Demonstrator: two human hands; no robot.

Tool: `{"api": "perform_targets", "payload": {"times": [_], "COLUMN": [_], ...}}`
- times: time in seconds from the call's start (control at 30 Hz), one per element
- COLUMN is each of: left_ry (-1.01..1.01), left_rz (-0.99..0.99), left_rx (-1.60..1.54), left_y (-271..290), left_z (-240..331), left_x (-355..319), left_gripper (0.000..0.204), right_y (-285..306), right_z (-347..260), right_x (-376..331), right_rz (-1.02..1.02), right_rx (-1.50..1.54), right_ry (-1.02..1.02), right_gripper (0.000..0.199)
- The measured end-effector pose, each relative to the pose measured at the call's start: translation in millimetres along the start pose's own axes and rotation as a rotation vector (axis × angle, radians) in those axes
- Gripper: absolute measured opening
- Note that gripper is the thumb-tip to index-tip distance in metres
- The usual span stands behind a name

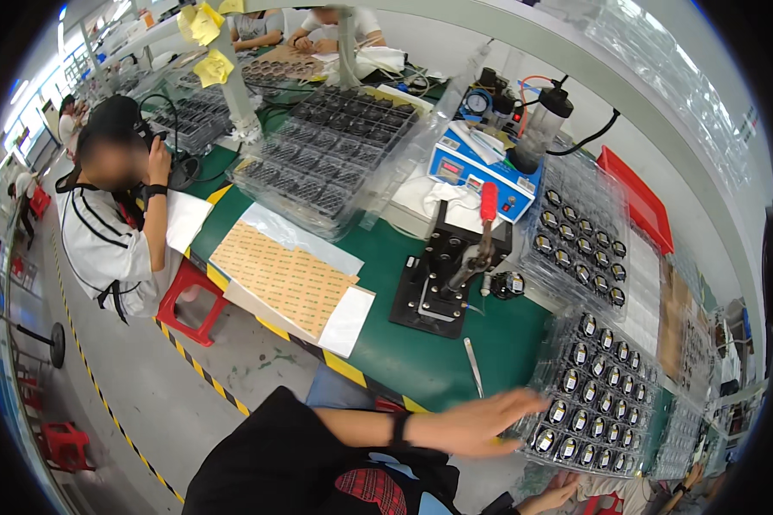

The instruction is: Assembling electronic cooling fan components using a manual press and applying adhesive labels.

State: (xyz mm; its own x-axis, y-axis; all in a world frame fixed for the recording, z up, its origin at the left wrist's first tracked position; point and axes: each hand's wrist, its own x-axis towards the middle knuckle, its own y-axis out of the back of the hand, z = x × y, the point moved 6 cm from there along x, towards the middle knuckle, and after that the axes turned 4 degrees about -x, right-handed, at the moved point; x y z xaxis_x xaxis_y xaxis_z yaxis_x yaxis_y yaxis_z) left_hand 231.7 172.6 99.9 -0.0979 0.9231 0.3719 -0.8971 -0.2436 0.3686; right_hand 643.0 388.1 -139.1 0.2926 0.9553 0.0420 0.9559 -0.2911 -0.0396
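Observation:
My left hand (472, 424), a dark band on its wrist, reaches in from the lower left. Its fingers are stretched out and slightly blurred, with the thumb apart, at the left edge of a clear plastic tray (537, 378). Rows of small round black parts with pale labels (589, 391) fill that tray. Low in the picture my right hand (548, 498) lies just below the tray's near edge; what its fingers do there is unclear. Metal tweezers (473, 367) rest on the green table (511, 339). Beyond them stands a black clamp fixture (442, 283) with a red-handled lever (489, 206).
Orange-backed sticker sheets (283, 273) lie left of the fixture. Behind stand a blue control box (481, 176), stacked clear trays (318, 163) and another filled tray (575, 232). A red bin (634, 197) is at the wall. A co-worker (112, 206) sits at left near a red stool (193, 302).

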Motion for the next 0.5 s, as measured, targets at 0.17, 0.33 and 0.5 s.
{"api": "perform_targets", "payload": {"times": [0.17, 0.33, 0.5], "left_ry": [0.456, 1.301, 1.199], "left_rz": [-0.533, -0.112, -0.113], "left_rx": [-0.084, 0.482, 0.169], "left_y": [-0.9, 8.3, -79.8], "left_z": [-38.5, -180.7, -328.4], "left_x": [-193.3, -430.2, -583.5], "left_gripper": [0.036, 0.026, 0.037], "right_y": [-16.3, -113.9, -173.9], "right_z": [84.3, 35.2, 87.7], "right_x": [-68.9, -193.9, -197.8], "right_rz": [-0.650, -1.162, -1.619], "right_rx": [-0.412, -0.780, -1.147], "right_ry": [-0.568, -0.628, -0.243], "right_gripper": [0.035, 0.035, 0.031]}}
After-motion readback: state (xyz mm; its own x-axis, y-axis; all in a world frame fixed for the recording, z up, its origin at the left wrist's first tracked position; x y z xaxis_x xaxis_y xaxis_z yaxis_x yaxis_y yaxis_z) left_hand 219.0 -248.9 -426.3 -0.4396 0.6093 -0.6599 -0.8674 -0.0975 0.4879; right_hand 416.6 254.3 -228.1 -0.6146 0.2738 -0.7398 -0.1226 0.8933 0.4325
